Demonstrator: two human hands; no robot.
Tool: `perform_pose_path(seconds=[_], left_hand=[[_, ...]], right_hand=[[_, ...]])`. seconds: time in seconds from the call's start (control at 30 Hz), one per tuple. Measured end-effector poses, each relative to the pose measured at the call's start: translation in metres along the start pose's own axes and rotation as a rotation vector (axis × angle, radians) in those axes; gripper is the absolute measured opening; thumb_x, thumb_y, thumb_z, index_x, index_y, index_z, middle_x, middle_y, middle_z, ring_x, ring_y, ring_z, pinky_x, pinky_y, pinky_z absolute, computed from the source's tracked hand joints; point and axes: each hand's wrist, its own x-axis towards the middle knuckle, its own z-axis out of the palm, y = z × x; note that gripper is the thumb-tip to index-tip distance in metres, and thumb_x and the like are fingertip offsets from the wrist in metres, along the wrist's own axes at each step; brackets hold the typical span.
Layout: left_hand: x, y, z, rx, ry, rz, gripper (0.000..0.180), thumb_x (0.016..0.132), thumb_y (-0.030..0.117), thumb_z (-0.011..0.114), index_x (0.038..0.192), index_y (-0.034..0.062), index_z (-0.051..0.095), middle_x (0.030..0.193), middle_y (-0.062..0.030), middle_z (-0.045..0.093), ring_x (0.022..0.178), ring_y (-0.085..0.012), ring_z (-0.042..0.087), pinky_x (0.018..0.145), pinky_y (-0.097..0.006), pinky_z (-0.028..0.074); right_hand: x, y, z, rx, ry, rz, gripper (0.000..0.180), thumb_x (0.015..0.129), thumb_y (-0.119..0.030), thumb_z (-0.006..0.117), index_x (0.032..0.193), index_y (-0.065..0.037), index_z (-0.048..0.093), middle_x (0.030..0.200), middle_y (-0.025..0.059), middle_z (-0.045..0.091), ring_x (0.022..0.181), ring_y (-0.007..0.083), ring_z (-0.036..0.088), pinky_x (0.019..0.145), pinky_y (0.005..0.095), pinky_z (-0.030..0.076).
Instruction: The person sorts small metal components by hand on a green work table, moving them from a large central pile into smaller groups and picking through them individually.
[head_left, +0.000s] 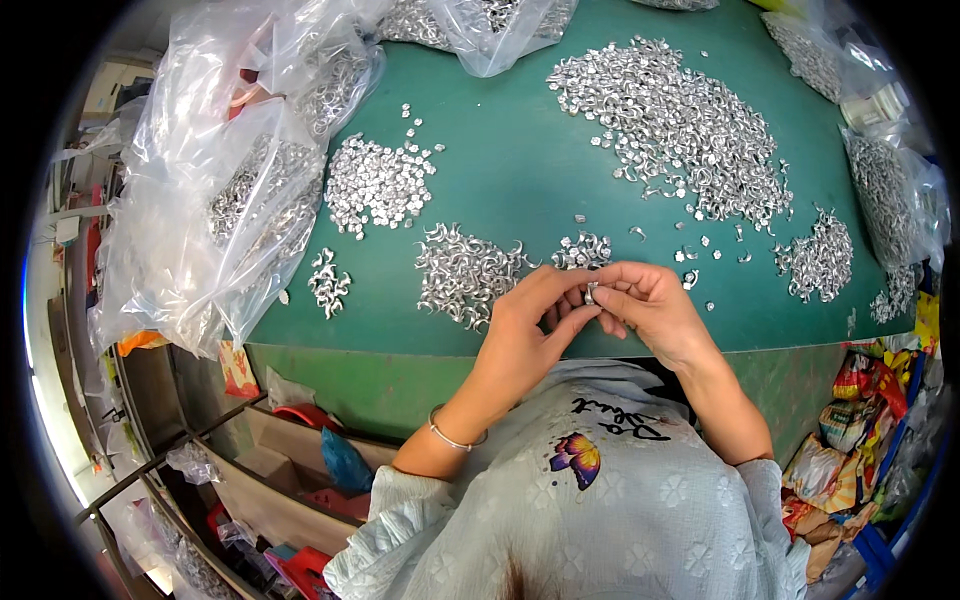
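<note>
Smooth green worktop (490,130). Crinkled clear bag (165,200) crowds its left side; big silvery heap (680,125) lies beyond, rightward. My fingers partly block a small pile (582,250). Near the edge, left hand (530,320) and right hand (652,310), curled nearly closed, pinch one shiny metal piece (591,293). Curved, hooked bits (462,278) leftward.

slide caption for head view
Left hand and right hand hold a silvery piece at a green table heaped with metal parts.

blue item (346,461) in tan bin (262,497) | colourful packets (822,472) at lower right
</note>
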Motion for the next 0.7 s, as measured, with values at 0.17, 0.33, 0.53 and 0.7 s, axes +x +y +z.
perform_pose_path(seconds=[0.17,0.33,0.53,0.7], left_hand=[[-0.006,0.002,-0.008,-0.012,-0.015,0.025,0.033,0.080,-0.003,0.072,0.112,0.0023,0.065,0.080,-0.0051,0.057,0.068,-0.0139,0.055,0.060,-0.027,0.047],[-0.004,0.005,0.000,0.020,-0.041,0.108,0.043,0.081,-0.003,0.072,0.122,0.0030,0.061,0.083,-0.0066,0.058,0.068,-0.0166,0.056,0.062,-0.029,0.048],[0.004,0.009,0.021,0.040,-0.006,0.043,0.051,0.079,-0.006,0.072,0.127,0.0042,0.058,0.105,-0.0098,0.062,0.090,-0.0201,0.060,0.081,-0.032,0.050],[0.005,-0.006,0.016,0.442,0.030,0.223,0.054,0.078,-0.001,0.074,0.128,0.0021,0.055,0.132,-0.0168,0.052,0.121,-0.0367,0.050,0.099,-0.042,0.043]], right_hand=[[-0.002,0.001,0.005,-0.153,-0.016,0.004,0.014,0.094,-0.009,0.064,0.105,-0.001,0.068,0.077,-0.0022,0.064,0.065,0.0037,0.055,0.054,0.0189,0.041],[-0.015,-0.010,0.005,-0.130,0.005,-0.061,0.013,0.094,-0.007,0.063,0.104,0.000,0.066,0.076,-0.0046,0.061,0.062,0.0007,0.048,0.053,0.0179,0.036],[-0.055,-0.018,-0.062,-0.263,0.433,-0.218,0.009,0.094,-0.008,0.064,0.101,-0.004,0.067,0.074,-0.0062,0.059,0.059,-0.0010,0.044,0.050,0.0181,0.033],[-0.090,-0.033,-0.160,-1.190,1.201,-0.418,0.013,0.088,-0.006,0.067,0.097,0.003,0.067,0.081,0.0153,0.067,0.060,0.0174,0.058,0.058,0.0322,0.048]])
